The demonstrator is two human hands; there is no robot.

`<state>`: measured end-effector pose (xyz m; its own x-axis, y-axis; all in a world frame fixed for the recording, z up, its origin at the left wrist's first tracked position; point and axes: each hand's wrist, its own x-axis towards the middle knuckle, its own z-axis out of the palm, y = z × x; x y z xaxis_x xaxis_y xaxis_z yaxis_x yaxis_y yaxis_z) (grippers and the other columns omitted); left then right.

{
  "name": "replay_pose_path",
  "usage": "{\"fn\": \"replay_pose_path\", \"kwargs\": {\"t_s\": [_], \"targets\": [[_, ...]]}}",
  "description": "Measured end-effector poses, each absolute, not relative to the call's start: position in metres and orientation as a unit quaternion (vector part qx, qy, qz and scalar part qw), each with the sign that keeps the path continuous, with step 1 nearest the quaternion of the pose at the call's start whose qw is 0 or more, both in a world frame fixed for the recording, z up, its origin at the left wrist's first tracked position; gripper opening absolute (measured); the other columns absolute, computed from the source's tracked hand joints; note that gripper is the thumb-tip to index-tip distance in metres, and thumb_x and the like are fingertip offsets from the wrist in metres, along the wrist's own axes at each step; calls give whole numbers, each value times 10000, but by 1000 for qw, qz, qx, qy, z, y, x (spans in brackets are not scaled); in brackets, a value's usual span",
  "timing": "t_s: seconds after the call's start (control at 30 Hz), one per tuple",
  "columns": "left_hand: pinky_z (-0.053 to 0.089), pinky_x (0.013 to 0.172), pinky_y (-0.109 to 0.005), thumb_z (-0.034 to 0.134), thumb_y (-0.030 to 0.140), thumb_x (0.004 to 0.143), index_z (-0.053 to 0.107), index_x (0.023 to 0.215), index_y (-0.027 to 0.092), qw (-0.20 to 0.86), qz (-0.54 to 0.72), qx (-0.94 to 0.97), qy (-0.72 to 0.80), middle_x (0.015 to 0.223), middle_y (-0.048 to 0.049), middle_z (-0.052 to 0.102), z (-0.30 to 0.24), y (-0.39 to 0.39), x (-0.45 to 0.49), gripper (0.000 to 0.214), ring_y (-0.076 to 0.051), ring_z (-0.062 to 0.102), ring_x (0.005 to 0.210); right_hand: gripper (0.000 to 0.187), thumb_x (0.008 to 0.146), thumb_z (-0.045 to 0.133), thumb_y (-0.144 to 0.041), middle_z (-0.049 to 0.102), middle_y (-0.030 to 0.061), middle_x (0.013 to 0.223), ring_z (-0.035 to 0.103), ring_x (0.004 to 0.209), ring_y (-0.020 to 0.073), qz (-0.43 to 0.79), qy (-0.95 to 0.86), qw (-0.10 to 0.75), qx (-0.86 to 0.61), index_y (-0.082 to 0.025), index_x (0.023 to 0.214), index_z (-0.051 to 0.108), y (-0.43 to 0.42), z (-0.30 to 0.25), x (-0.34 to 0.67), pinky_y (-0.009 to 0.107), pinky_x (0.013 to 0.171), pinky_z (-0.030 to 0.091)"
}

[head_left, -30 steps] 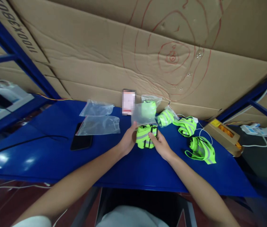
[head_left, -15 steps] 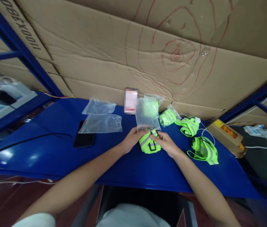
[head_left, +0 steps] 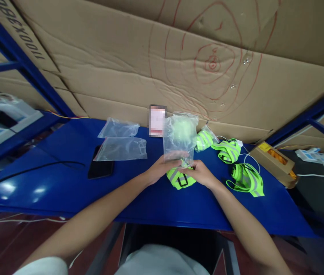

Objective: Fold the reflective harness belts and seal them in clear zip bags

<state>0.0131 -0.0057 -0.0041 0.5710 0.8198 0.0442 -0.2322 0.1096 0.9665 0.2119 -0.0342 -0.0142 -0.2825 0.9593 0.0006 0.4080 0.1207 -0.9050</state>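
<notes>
A clear plastic bag (head_left: 176, 147) is stretched out away from me, its near end between my hands. My left hand (head_left: 162, 167) is closed on the left side of that end, with some fingers showing through the film. From the right, my right hand (head_left: 202, 172) pinches the bag's near edge. Just below both hands lies a bundled neon-green reflective strap (head_left: 179, 179) with grey stripes and a black buckle, its upper part covered by the bag and fingers. Another green bundle shows blurred through the bag's far half.
Right of my hands are a bagged green bundle (head_left: 204, 140) and loose green reflective straps (head_left: 229, 152), (head_left: 248, 179) beside a cardboard box (head_left: 275, 162). On the left, clear bags (head_left: 123, 149) partly cover a black phone (head_left: 100, 169). A phone-like pixelated object (head_left: 157, 120) leans on the cardboard wall.
My fingers have moved from the green strap's buckle onto the near end of the plastic bag. The bag now reaches closer to me and overlaps the strap's top.
</notes>
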Motion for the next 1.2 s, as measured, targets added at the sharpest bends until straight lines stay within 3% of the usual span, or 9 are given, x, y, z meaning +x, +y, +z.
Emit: {"fn": "replay_pose_path", "kwargs": {"t_s": [0.13, 0.37, 0.53, 0.63, 0.83, 1.03, 1.2], "targets": [[421, 1075, -434, 764, 416, 808, 698, 1187, 161, 675, 391, 558, 285, 1251, -120, 697, -6, -3, 14, 461, -311, 606, 1216, 398, 798, 690, -532, 652, -9, 664, 545, 610, 140, 392, -678, 336, -523, -138, 784, 744, -35, -15, 210, 235, 571, 389], [432, 1063, -415, 797, 408, 784, 691, 1218, 211, 692, 399, 525, 293, 1236, -87, 707, -11, -9, 20, 488, -302, 615, 1206, 371, 710, 788, -498, 728, 3, 767, 662, 762, 227, 477, -614, 387, -496, -175, 894, 789, -33, -8, 217, 312, 722, 498], [443, 1049, -397, 722, 540, 820, 719, 1176, 217, 720, 428, 443, 320, 1249, -81, 707, -19, -10, 26, 481, -292, 609, 1217, 428, 676, 823, -495, 747, 22, 768, 681, 737, 228, 534, -541, 412, -502, -175, 959, 791, -35, -5, 215, 327, 694, 521], [457, 1025, -397, 714, 572, 812, 733, 1132, 195, 734, 416, 416, 339, 1204, -91, 726, -22, -9, 26, 495, -287, 633, 1170, 404, 663, 840, -468, 758, 18, 822, 678, 739, 225, 497, -567, 422, -502, -188, 951, 793, -36, -4, 212, 338, 715, 520], [434, 1052, -407, 800, 463, 769, 716, 1185, 200, 731, 398, 470, 294, 1233, -92, 712, -19, -9, 23, 498, -299, 625, 1193, 399, 626, 847, -492, 722, 9, 769, 644, 721, 204, 504, -523, 446, -524, -177, 856, 760, -34, -3, 211, 328, 726, 493], [501, 961, -379, 809, 445, 765, 699, 1221, 212, 761, 332, 469, 301, 1234, -99, 711, -14, -10, 20, 523, -299, 652, 1163, 411, 655, 805, -543, 564, -34, 624, 491, 596, 130, 407, -540, 463, -574, -184, 684, 609, -32, -17, 211, 251, 586, 380], [519, 938, -383, 842, 403, 731, 717, 1175, 177, 746, 365, 456, 319, 1169, -108, 732, -13, -15, 23, 514, -300, 676, 1105, 321, 740, 765, -477, 604, -18, 739, 534, 718, 160, 326, -612, 450, -563, -195, 787, 618, -34, -17, 208, 265, 690, 421]]}}
